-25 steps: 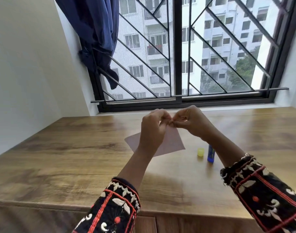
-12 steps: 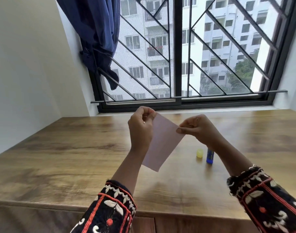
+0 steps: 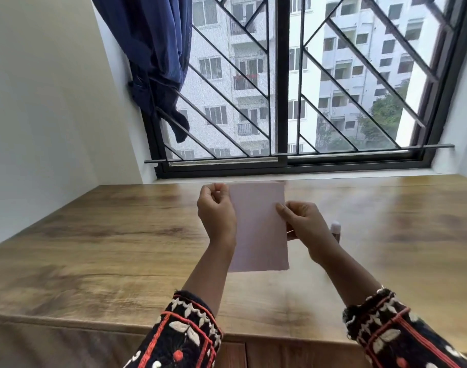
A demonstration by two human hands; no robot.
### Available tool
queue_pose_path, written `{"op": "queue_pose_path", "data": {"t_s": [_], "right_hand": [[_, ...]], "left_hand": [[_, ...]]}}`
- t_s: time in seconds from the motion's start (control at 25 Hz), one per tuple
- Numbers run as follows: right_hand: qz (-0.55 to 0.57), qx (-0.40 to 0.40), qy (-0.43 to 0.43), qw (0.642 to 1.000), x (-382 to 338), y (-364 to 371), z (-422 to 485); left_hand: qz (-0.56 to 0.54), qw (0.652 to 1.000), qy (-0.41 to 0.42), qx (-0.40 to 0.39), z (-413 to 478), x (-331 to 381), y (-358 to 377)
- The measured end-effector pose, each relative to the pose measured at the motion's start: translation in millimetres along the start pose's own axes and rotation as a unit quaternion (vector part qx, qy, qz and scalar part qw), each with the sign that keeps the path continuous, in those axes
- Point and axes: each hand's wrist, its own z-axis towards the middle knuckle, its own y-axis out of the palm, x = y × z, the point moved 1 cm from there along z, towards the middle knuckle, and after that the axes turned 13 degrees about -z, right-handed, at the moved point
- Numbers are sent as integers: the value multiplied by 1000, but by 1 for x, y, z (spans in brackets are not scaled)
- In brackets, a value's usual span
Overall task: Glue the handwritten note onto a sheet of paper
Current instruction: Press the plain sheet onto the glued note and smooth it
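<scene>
I hold a pale pink sheet of paper (image 3: 259, 227) upright above the wooden table (image 3: 107, 248), its blank back toward me. My left hand (image 3: 216, 211) pinches its upper left corner. My right hand (image 3: 298, 221) pinches the middle of its right edge. No writing shows on the side I see. Behind my right wrist the top of a glue stick (image 3: 335, 229) peeks out, blurred and mostly hidden.
A barred window (image 3: 280, 88) with a dark frame runs along the table's far edge, and a blue curtain (image 3: 158, 54) hangs at its left. A white wall closes the left side. The table's front edge lies just under my sleeves.
The hands, first pinched together over the sheet, lifted it off the table. It swung from a slant to upright as the hands spread to its two edges.
</scene>
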Motion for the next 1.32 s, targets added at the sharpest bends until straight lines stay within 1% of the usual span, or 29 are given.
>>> {"op": "queue_pose_path", "data": {"t_s": [0.12, 0.2, 0.28, 0.36, 0.44, 0.52, 0.56, 0.68, 0.8, 1.0, 1.16, 1.32], "right_hand": [[-100, 120, 6, 988, 0, 2, 7], [-166, 158, 29, 973, 1, 2, 13], [-197, 168, 52, 964, 4, 4, 18], [-180, 138, 72, 971, 8, 7, 24], [-123, 70, 92, 986, 15, 14, 28], [-102, 17, 118, 988, 23, 19, 29], [-103, 4, 126, 987, 27, 20, 29], [-165, -3, 128, 978, 36, 23, 29], [-268, -25, 133, 954, 42, 27, 27], [-385, -55, 103, 915, 45, 37, 27], [-413, -65, 109, 902, 52, 42, 26], [-434, -63, 107, 892, 53, 45, 25]], "left_hand": [[-11, 998, -58, -35, -4, -7, -7], [6, 993, -90, -74, -9, -15, -14], [36, 991, -91, -88, -10, -21, -20], [71, 990, -85, -87, -6, -27, -22], [98, 988, -87, -87, 0, -34, -24], [118, 984, -91, -101, 7, -42, -26], [130, 981, -94, -112, 8, -46, -27], [167, 971, -114, -130, 10, -61, -31], [208, 957, -134, -150, 6, -73, -36], [286, 934, -100, -187, 6, -81, -38], [338, 911, -91, -218, 5, -86, -36], [399, 887, -63, -224, 3, -93, -39]]}}
